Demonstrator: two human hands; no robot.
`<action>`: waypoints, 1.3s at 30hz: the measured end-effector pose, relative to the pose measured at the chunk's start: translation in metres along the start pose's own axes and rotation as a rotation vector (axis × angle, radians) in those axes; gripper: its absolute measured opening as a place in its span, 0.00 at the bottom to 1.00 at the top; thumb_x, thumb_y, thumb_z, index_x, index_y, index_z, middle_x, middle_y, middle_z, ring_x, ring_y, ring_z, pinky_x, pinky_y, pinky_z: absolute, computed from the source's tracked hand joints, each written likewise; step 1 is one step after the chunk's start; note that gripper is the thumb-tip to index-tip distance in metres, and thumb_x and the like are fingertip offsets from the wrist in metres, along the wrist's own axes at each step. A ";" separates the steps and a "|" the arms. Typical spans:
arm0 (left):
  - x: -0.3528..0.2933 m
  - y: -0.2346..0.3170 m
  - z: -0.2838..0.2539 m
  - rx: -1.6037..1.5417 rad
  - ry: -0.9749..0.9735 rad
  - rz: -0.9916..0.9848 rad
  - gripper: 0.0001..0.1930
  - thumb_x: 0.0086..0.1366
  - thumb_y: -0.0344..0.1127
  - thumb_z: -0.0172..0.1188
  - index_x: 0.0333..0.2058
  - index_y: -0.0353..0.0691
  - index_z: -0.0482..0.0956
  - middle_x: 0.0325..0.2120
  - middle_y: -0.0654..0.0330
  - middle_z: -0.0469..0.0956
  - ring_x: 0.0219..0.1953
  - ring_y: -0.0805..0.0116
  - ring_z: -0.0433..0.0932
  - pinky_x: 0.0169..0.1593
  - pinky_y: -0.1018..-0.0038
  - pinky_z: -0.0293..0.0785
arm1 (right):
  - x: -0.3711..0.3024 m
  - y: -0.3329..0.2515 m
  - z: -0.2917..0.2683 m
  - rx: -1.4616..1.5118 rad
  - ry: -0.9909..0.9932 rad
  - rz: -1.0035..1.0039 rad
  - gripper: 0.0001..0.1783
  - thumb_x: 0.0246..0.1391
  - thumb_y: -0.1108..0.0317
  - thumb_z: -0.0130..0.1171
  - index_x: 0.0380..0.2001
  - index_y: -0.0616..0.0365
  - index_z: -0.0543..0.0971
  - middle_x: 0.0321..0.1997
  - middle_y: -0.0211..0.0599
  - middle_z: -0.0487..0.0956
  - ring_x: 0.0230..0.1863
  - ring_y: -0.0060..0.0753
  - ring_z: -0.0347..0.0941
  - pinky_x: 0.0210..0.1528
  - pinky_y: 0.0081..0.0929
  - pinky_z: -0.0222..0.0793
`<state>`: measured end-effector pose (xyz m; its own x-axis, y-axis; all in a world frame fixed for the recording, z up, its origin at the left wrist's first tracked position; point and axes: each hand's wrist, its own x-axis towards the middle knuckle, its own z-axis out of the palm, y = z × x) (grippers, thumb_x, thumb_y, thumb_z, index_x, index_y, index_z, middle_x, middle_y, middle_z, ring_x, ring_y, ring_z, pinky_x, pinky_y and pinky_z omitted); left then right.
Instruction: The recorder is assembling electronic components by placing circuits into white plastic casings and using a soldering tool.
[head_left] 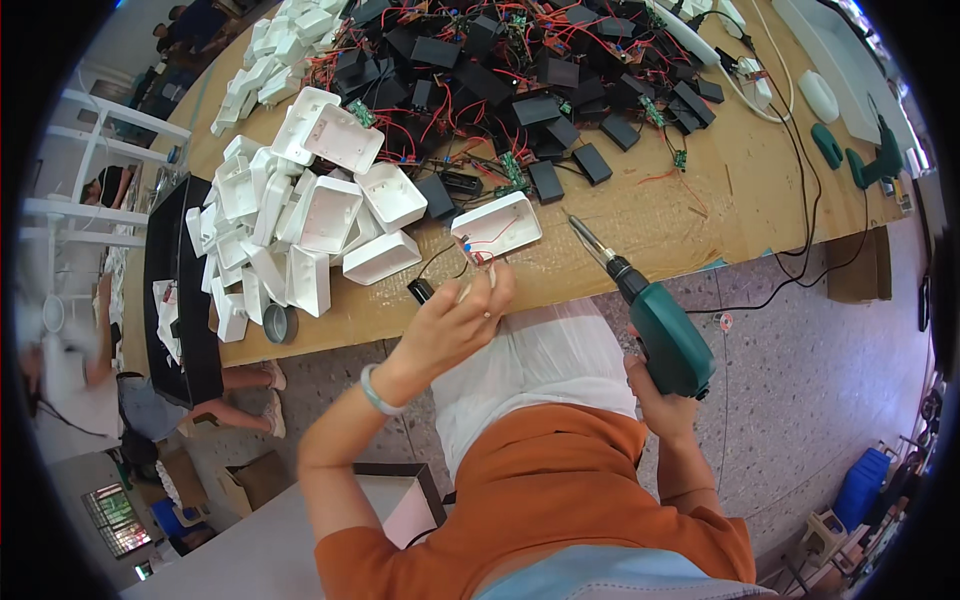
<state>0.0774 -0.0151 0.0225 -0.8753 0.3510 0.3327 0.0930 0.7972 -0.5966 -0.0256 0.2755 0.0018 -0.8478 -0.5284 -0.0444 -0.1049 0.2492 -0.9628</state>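
Person at a wooden desk (640, 215), screwdriver in one hand and a small part in the other.

The right hand (662, 398) is clenched round the handle of a green electric screwdriver (655, 322), whose bit points up and left toward an open white plastic box (496, 224) lying at the near edge of the desk. The left hand (455, 322) pinches a small part with thin wires (478, 258) just near that box, fingers closed on it; what the part is cannot be told. Left of the box lies a heap of white box shells (290, 210); far behind it, a pile of black cases with red wires (500, 80). A roll of grey tape (279, 323) sits at the near left edge. On the far right rest two green tools (850, 155). A brown cardboard box (252, 482) stands on the floor, near left.
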 end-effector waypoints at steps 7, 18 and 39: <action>0.018 -0.037 -0.003 -0.006 -0.091 0.272 0.16 0.59 0.36 0.56 0.44 0.37 0.81 0.51 0.62 0.75 0.51 0.72 0.69 0.45 0.75 0.66 | -0.006 0.000 -0.004 0.029 0.010 0.005 0.20 0.56 0.79 0.61 0.54 0.60 0.79 0.25 0.19 0.73 0.21 0.10 0.64 0.24 0.14 0.60; 0.031 -0.033 -0.017 -0.001 -0.241 0.378 0.14 0.58 0.36 0.55 0.37 0.36 0.84 0.44 0.56 0.79 0.50 0.66 0.71 0.49 0.76 0.65 | -0.001 0.002 -0.005 0.029 -0.056 -0.006 0.20 0.57 0.81 0.60 0.53 0.62 0.78 0.26 0.21 0.73 0.22 0.11 0.65 0.24 0.15 0.60; 0.037 0.003 0.006 -0.846 0.133 -0.488 0.17 0.52 0.21 0.68 0.43 0.35 0.84 0.30 0.55 0.80 0.32 0.61 0.77 0.34 0.67 0.74 | 0.003 0.001 -0.006 0.063 -0.047 0.037 0.20 0.55 0.81 0.60 0.53 0.61 0.79 0.25 0.20 0.71 0.22 0.11 0.66 0.25 0.15 0.61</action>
<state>0.0428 -0.0026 0.0289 -0.8522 -0.0993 0.5138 0.0897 0.9396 0.3304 -0.0312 0.2790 0.0020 -0.8252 -0.5573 -0.0917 -0.0396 0.2190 -0.9749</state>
